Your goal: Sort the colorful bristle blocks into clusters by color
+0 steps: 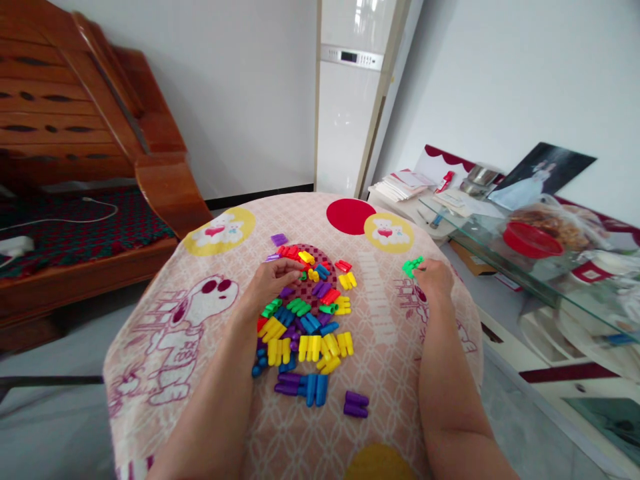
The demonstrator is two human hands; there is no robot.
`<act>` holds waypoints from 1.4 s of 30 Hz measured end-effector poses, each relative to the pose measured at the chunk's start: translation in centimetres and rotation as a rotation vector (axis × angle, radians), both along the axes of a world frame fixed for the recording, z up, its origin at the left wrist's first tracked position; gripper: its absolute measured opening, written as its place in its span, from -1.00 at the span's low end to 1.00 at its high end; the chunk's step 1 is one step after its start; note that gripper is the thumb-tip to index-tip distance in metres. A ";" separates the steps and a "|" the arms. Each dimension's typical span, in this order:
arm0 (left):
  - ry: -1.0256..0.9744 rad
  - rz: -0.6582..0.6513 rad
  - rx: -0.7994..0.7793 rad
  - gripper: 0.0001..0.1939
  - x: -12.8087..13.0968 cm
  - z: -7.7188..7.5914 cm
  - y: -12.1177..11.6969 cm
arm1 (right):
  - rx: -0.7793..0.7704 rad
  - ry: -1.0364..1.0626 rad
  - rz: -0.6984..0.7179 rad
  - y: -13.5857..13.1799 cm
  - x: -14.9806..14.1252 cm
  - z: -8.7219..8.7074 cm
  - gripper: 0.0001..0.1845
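Observation:
My left hand (274,281) reaches over the far left of a pile of plastic toy blocks, its fingers closed together. A small green block (303,275) shows right at its fingertips. Off to the right, my right hand (436,279) has its fingers curled onto a small cluster of green blocks (412,267) on the tablecloth. Between my forearms lie yellow blocks (310,347), blue blocks (316,389), purple blocks (356,404) and red blocks (331,297), mostly tube-shaped pieces joined side by side. Some lie over a dark red patterned circle (327,265) on the cloth.
The round table wears a pink patterned tablecloth (385,373). A wooden bench (160,180) stands at the left. Along the right runs a glass-topped cabinet (530,267) bearing papers (400,185), a red bowl (533,240) and a photo (543,175). A tall white appliance (347,113) stands behind.

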State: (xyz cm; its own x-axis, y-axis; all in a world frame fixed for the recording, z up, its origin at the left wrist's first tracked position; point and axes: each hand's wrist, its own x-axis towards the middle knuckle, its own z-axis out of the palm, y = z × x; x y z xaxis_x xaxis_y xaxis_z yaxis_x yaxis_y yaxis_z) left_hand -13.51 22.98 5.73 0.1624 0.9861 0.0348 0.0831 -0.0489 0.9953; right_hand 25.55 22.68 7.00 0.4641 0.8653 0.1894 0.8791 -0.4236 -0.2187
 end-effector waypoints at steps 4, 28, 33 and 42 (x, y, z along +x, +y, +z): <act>-0.003 0.087 0.008 -0.58 -1.5 0.3 0.1 | 0.101 0.032 0.086 0.3 -2.3 1.1 -0.77; 0.018 0.237 -0.030 -0.57 -4.0 -1.0 0.8 | 0.077 0.338 0.956 -3.4 -18.6 1.3 -0.86; 0.018 0.238 -0.043 -0.54 -4.0 -1.1 0.9 | 0.258 0.477 0.694 -1.5 -13.2 2.7 -0.84; 0.023 0.229 -0.048 -0.56 -3.7 -0.8 0.9 | 0.151 0.174 0.224 -1.8 -0.2 4.3 -0.79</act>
State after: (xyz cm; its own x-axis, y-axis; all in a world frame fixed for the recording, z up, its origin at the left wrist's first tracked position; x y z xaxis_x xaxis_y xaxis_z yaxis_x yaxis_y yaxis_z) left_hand -17.19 23.89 4.91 -0.0658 0.9977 -0.0143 0.1092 0.0214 0.9938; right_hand 25.33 20.83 11.30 0.3024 0.9176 0.2580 0.8904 -0.1753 -0.4200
